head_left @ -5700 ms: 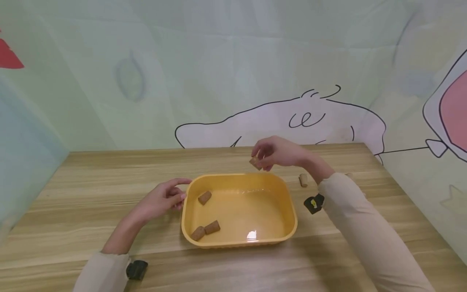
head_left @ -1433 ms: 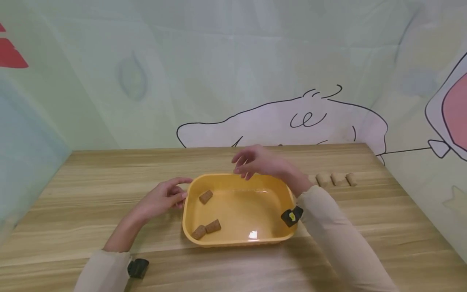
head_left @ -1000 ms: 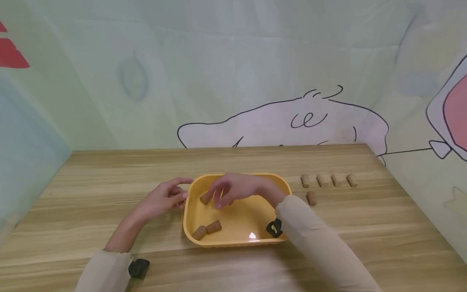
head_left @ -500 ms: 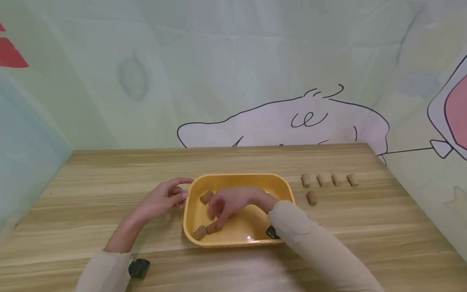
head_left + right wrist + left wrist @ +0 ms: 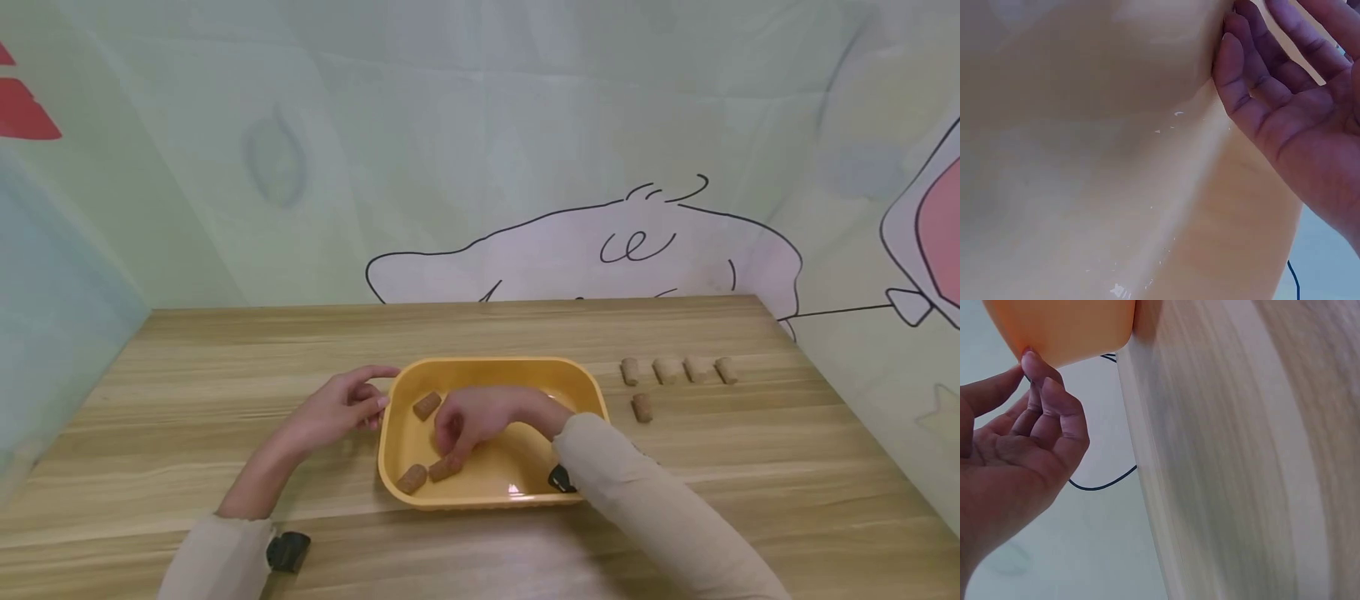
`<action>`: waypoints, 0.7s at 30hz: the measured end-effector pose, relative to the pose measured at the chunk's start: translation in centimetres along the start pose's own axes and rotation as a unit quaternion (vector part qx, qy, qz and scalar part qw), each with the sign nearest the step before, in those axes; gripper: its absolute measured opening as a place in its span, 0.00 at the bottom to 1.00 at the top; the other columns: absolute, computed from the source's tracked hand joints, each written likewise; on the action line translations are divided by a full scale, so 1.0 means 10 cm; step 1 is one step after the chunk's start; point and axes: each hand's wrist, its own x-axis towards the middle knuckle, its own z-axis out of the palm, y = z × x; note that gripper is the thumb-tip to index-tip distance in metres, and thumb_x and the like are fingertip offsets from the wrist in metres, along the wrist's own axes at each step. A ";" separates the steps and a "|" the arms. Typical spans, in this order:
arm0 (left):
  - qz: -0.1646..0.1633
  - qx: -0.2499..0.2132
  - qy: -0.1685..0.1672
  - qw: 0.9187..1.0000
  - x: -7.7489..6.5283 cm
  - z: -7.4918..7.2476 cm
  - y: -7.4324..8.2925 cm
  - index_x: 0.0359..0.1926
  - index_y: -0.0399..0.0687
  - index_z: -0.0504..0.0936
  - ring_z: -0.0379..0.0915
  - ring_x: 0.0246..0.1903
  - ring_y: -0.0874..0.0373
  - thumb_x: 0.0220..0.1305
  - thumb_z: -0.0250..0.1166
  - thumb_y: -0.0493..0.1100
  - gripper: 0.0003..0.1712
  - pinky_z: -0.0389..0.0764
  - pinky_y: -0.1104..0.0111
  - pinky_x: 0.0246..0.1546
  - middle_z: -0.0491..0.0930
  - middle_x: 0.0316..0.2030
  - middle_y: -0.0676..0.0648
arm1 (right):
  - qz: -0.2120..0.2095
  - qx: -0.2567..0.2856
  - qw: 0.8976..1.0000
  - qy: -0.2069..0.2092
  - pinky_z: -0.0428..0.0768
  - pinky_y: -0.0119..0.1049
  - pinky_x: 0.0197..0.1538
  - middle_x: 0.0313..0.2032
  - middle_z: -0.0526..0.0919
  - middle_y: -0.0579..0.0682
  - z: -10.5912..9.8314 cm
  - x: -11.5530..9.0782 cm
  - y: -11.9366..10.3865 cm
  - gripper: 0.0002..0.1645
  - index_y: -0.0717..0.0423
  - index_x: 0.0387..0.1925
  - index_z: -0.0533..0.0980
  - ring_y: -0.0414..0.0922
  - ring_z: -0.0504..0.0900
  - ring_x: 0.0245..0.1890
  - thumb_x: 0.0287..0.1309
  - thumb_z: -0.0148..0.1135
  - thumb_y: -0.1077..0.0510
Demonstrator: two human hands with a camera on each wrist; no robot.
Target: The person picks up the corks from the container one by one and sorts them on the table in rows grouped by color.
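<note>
1. My right hand [image 5: 468,421] is down inside the yellow tray [image 5: 495,498], fingers curled, with the tips at the cork [image 5: 445,468] that lies near the tray's front left corner. From the head view I cannot tell whether I pinch that cork or only touch it; my knuckles cover the contact.
2. My right wrist view is no help here: it shows my palm and fingers [image 5: 1241,94] fairly straight against the tray's glossy wall [image 5: 1116,187], and no cork at all.
3. A second cork [image 5: 412,478] lies just beside the first, toward the corner. A third cork [image 5: 427,405] sits further back by the left wall, apart from my hand.
4. My left hand [image 5: 337,408] rests on the table [image 5: 225,350] at the tray's left rim, fingers relaxed and gripping nothing. In the left wrist view a fingertip [image 5: 1030,359] touches the tray's outer wall [image 5: 1066,331]; only that corner of the tray shows, the remainder cut off by the top edge.
5. To the right of the tray, four corks [image 5: 678,370] lie in a row on the table, with a fifth cork [image 5: 641,407] just in front of the row's left end.
6. My right sleeve [image 5: 660,517] hides the tray's front right corner and part of the dark wrist camera [image 5: 561,478].
</note>
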 end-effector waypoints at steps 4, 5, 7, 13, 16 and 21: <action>-0.002 0.000 0.001 1.000 0.00 0.01 0.00 0.61 0.32 0.62 0.69 0.28 0.54 0.66 0.52 0.33 0.24 0.73 0.65 0.30 0.74 0.27 0.46 | 0.013 -0.006 1.000 0.014 0.68 0.24 0.28 0.19 0.73 0.41 -0.01 -0.01 0.00 0.04 0.64 0.25 0.77 0.33 0.68 0.21 0.48 0.65 0.67; -0.001 0.001 0.001 1.000 0.00 0.01 0.00 0.61 0.32 0.62 0.69 0.28 0.54 0.66 0.52 0.33 0.23 0.73 0.65 0.29 0.74 0.27 0.46 | 0.016 -0.006 1.000 0.017 0.68 0.24 0.29 0.20 0.73 0.41 -0.01 -0.01 0.00 0.05 0.64 0.25 0.77 0.34 0.68 0.21 0.47 0.66 0.67; 0.002 0.003 0.002 1.000 0.00 0.01 -0.01 0.61 0.31 0.62 0.69 0.27 0.54 0.65 0.52 0.32 0.23 0.73 0.66 0.29 0.74 0.26 0.46 | 0.022 -0.005 1.000 0.016 0.69 0.24 0.30 0.20 0.74 0.42 -0.01 -0.01 0.00 0.08 0.64 0.28 0.77 0.34 0.70 0.22 0.46 0.68 0.66; 0.007 0.001 0.003 1.000 0.00 0.00 -0.01 0.60 0.30 0.62 0.69 0.27 0.54 0.65 0.52 0.31 0.23 0.74 0.66 0.29 0.73 0.26 0.46 | 0.030 0.013 0.999 0.001 0.72 0.25 0.32 0.22 0.77 0.44 0.01 0.00 0.00 0.13 0.65 0.32 0.76 0.35 0.74 0.24 0.44 0.70 0.66; 0.005 0.001 0.003 1.000 0.00 0.00 -0.01 0.60 0.31 0.62 0.69 0.28 0.54 0.65 0.52 0.32 0.23 0.74 0.66 0.30 0.73 0.26 0.46 | 0.027 0.027 0.999 -0.014 0.73 0.25 0.31 0.21 0.78 0.46 0.01 0.00 0.00 0.12 0.66 0.33 0.75 0.35 0.74 0.23 0.44 0.68 0.68; 0.005 -0.001 0.002 1.000 0.00 0.00 -0.01 0.61 0.30 0.62 0.69 0.28 0.54 0.66 0.52 0.32 0.23 0.74 0.65 0.31 0.74 0.27 0.45 | 0.019 0.023 0.999 -0.033 0.72 0.24 0.30 0.22 0.79 0.47 0.01 0.00 0.01 0.10 0.68 0.35 0.75 0.34 0.74 0.23 0.48 0.65 0.69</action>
